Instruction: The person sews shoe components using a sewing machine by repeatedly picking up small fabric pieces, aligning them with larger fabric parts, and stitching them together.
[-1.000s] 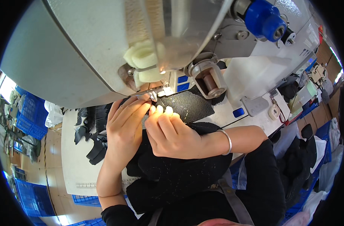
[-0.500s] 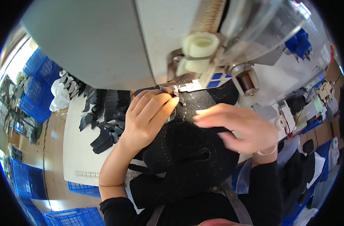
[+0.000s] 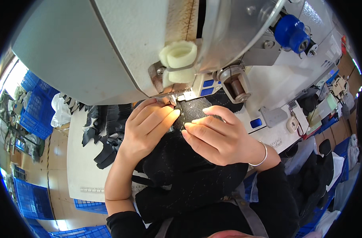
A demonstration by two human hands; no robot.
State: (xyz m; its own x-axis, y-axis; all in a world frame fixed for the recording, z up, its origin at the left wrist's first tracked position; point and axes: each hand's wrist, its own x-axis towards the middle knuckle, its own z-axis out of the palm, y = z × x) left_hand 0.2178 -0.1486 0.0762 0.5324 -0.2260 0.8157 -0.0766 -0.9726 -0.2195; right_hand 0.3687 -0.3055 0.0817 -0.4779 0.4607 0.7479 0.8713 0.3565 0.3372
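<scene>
Under the head of a sewing machine [image 3: 70,43] lies a black fabric piece [image 3: 177,174] with pale dashed stitching and a grey mesh panel [image 3: 193,111]. My left hand [image 3: 147,125] is closed on the fabric's edge, its fingertips close beside the lit needle area, which they partly hide. At the mesh panel's near edge, the bent fingers of my right hand [image 3: 218,137] pinch the fabric. The rest of the black piece hangs over the table's front edge onto my lap.
Dark cut pieces [image 3: 107,123] lie in rows on the white table [image 3: 79,166], left of my left hand. A thread bobbin [image 3: 236,87] hangs at the machine's right. Blue crates [image 3: 34,198] stand on the floor at left. Black goods [image 3: 312,174] are piled at right.
My right hand, blurred before, has moved left and down onto the fabric and closed. The machine sits further left in the view. My left hand stays by the needle.
</scene>
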